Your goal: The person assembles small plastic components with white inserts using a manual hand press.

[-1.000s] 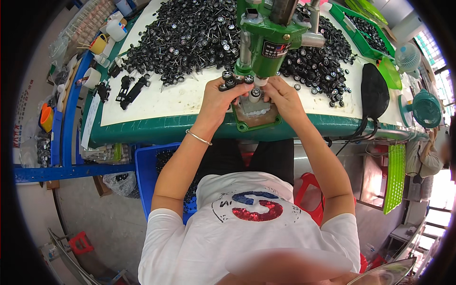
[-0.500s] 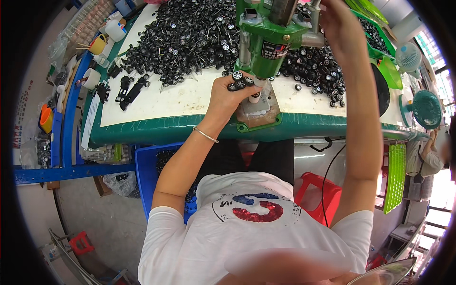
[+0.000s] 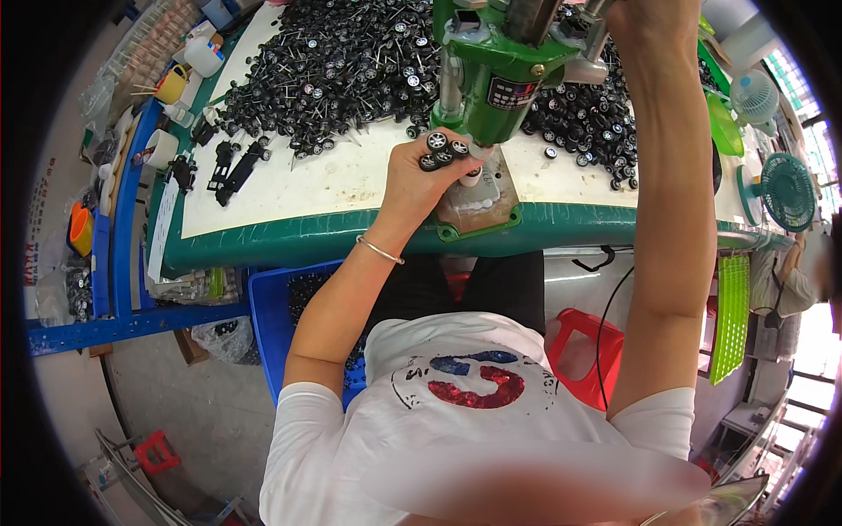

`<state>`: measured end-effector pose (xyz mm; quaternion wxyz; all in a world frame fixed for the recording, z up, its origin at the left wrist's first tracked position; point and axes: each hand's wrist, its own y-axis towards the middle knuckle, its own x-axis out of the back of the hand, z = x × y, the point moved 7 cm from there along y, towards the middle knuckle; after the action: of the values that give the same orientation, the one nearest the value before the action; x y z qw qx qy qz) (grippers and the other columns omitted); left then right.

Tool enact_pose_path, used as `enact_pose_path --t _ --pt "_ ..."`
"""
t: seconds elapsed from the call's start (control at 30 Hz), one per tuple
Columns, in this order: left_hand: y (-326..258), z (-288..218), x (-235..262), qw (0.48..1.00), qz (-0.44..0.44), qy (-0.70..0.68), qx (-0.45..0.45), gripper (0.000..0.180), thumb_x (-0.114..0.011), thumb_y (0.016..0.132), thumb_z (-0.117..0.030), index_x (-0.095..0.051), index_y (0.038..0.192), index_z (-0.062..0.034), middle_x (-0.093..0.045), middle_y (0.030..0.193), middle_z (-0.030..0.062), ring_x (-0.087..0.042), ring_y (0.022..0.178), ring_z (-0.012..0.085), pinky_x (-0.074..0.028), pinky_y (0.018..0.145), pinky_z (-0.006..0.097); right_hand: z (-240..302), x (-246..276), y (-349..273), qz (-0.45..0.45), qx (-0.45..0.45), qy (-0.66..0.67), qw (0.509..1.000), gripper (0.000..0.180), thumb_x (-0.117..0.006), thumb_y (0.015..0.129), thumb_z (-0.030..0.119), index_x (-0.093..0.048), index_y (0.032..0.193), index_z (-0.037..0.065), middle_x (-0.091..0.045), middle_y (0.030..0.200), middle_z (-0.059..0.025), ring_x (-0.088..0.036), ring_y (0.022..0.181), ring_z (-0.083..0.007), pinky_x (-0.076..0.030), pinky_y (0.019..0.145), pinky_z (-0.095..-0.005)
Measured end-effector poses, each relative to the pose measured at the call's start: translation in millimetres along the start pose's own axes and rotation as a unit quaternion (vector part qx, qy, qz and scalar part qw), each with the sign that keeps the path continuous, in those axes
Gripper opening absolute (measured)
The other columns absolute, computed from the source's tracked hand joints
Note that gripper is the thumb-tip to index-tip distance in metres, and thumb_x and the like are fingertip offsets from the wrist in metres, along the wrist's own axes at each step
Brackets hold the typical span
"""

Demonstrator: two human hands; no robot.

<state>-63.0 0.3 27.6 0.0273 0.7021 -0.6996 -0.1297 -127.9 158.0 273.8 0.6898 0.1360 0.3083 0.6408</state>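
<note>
My left hand (image 3: pixel 419 182) is closed around several small black toy wheels (image 3: pixel 444 149) with silver spoked hubs. Its fingertips reach under the ram of a green bench press (image 3: pixel 503 96), just above a small pale cylindrical piece (image 3: pixel 471 178) on the press's base plate (image 3: pixel 491 195). Up at the top edge, my right hand (image 3: pixel 653 26) is beside the press's metal lever (image 3: pixel 596 31). The picture's edge cuts off its fingers, so I cannot see whether they grip the lever.
A big heap of wheels on axles (image 3: pixel 338 70) covers the table behind and left of the press; loose wheels (image 3: pixel 583 127) lie to its right. Black toy chassis (image 3: pixel 241 173) rest at the left. Below the green table edge (image 3: pixel 351 238) are a blue bin (image 3: pixel 272 324) and red stool (image 3: pixel 583 355).
My right hand has shifted right and up toward the top edge, and its forearm has moved with it. My left hand keeps its place at the press with the wheels.
</note>
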Motion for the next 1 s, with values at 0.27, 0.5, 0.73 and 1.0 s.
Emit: enact_pose_path --t 0.27,0.5,0.73,1.0 --pt "0.0 2.5 1.3 1.000 0.002 0.008 0.016 0.012 -0.076 0.075 -0.003 -0.068 0.085 -0.0013 -0.068 0.077 0.0011 -0.062 0.070 0.0065 -0.049 0.066 0.022 -9.7 -9.3 -16.6 0.083 -0.325 0.528 0.780 0.028 -0.060 0.091 0.032 -0.047 0.073 0.016 -0.031 0.054 0.0100 -0.022 0.040 -0.0008 -0.019 0.033 -0.0205" --pt "-4.6 1.3 -0.1 1.000 -0.002 0.013 0.018 0.012 -0.073 0.076 0.001 -0.067 0.087 -0.0006 -0.068 0.076 0.0022 -0.064 0.071 0.0072 -0.050 0.067 0.022 31.9 31.7 -51.6 -0.024 0.223 0.097 0.970 0.030 -0.048 0.088 0.029 -0.040 0.066 0.011 -0.020 0.049 0.0033 -0.011 0.041 -0.0071 -0.010 0.040 -0.0267" --pt "-9.2 10.6 1.1 0.998 -0.026 -0.026 0.048 0.019 -0.075 0.075 -0.004 -0.068 0.092 -0.0002 -0.068 0.077 0.0032 -0.063 0.069 0.0080 -0.051 0.067 0.022 26.6 33.3 -55.0 -0.023 0.224 0.124 0.966 0.030 -0.050 0.088 0.027 -0.041 0.066 0.009 -0.023 0.050 0.0030 -0.015 0.042 -0.0077 -0.013 0.040 -0.0262" --pt "-11.6 18.4 1.1 0.987 -0.033 -0.109 0.115 0.019 -0.074 0.078 -0.006 -0.068 0.095 0.0004 -0.069 0.088 0.0066 -0.064 0.078 0.0110 -0.051 0.072 0.024 -12.8 19.7 -4.5 -0.120 -0.049 -0.004 0.992 0.030 -0.052 0.097 0.029 -0.047 0.071 0.015 -0.035 0.053 0.0088 -0.029 0.039 -0.0013 -0.021 0.033 -0.0189"
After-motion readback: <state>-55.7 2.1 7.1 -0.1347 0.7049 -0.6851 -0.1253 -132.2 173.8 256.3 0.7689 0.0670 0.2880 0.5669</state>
